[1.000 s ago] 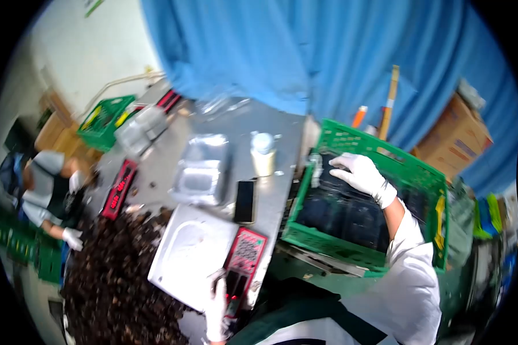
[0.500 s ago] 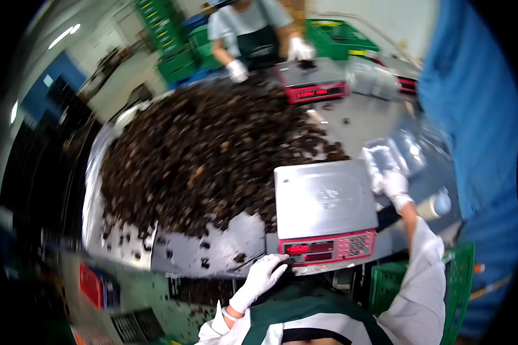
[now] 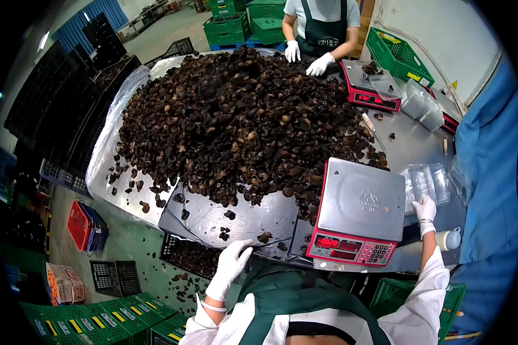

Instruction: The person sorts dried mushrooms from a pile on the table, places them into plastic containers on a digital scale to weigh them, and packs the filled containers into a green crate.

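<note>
Nearest, the green crate (image 3: 453, 299) stands below the worktop's near right corner, partly hidden by the person's sleeve. A second ago the right hand (image 3: 424, 210) was inside it; that hand is now over the worktop (image 3: 253, 215), so the reach appears to have passed from the crate to the clear boxes (image 3: 434, 183).

The left hand (image 3: 230, 264), at the front of the scale (image 3: 362, 201) half a second ago, has moved off along the worktop's near edge. Its thumb and fingers are apart with nothing between them. The scale sits by the near edge, towards the right corner, its red digits lit.

The right hand's fingers touch the near side of the boxes; whether they are clamped on one, I cannot tell. The boxes lie towards the worktop's right edge, just beside the scale: shiny, see-through plastic, pale with glare, and no contents show in them. A pale bottle (image 3: 450, 238) lies nearer the corner.

Beyond, a heap of dark brown, curled pieces (image 3: 242, 126) covers much of the worktop. At the far edge, a co-worker (image 3: 322, 23) has both gloved hands beside the heap, near a second scale (image 3: 374, 102).
</note>
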Demonstrator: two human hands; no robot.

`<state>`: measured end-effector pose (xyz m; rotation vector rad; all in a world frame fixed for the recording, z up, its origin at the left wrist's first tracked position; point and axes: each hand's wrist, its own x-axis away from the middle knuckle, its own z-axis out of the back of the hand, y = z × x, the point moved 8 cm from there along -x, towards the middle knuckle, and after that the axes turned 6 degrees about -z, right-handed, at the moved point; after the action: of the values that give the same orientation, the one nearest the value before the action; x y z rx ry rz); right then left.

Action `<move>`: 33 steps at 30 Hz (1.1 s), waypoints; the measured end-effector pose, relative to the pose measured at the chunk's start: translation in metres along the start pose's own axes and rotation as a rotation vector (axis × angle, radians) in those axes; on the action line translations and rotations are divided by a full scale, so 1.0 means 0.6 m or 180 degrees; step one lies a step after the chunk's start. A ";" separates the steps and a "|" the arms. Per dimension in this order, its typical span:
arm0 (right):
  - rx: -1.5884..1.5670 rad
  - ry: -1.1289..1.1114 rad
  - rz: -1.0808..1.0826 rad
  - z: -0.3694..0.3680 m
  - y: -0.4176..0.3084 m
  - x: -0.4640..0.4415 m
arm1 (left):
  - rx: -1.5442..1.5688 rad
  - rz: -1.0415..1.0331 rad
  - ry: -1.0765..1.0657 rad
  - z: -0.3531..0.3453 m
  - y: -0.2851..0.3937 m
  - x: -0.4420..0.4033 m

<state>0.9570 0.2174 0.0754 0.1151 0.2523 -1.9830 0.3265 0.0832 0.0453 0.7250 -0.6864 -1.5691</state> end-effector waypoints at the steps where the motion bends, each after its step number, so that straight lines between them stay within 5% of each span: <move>1: -0.0294 0.0140 -0.0123 0.012 0.015 -0.007 | 0.0029 0.0096 0.0046 0.013 -0.022 0.004; 4: -0.2285 0.0814 -0.0462 0.103 0.083 -0.030 | 0.0224 0.0504 0.0214 0.050 -0.075 0.009; 6: -0.2538 0.1047 -0.0430 0.212 0.037 0.004 | 0.0587 0.0493 0.0520 0.063 -0.125 -0.001; 8: -0.2345 0.0790 0.0011 0.299 -0.112 0.091 | 0.0433 -0.0011 0.1037 0.089 -0.143 -0.070; 14: -0.0591 -0.0112 0.1728 0.209 -0.375 0.267 | -0.0421 -0.1057 0.1335 0.059 -0.092 -0.255; 19: -0.0085 -0.0658 0.1832 0.134 -0.428 0.348 | -0.1306 -0.1636 0.0740 -0.014 -0.082 -0.335; 22: -0.0345 -0.0365 0.1554 0.153 -0.437 0.358 | -0.1520 -0.1738 0.0507 -0.025 -0.091 -0.343; 27: -0.0563 0.0067 0.1237 0.167 -0.452 0.372 | 0.0225 -0.1271 0.1050 0.097 -0.120 -0.264; 31: -0.0827 0.0214 0.1468 0.168 -0.512 0.372 | 0.0286 -0.0249 0.1357 0.242 -0.215 -0.140; 33: -0.1009 0.0167 0.1647 0.169 -0.555 0.367 | 0.0349 0.0282 0.2132 0.309 -0.295 -0.049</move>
<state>0.5663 0.1304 0.1729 0.0234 0.5125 -1.4093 0.0749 0.1368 0.0269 1.2060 -0.2977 -1.1089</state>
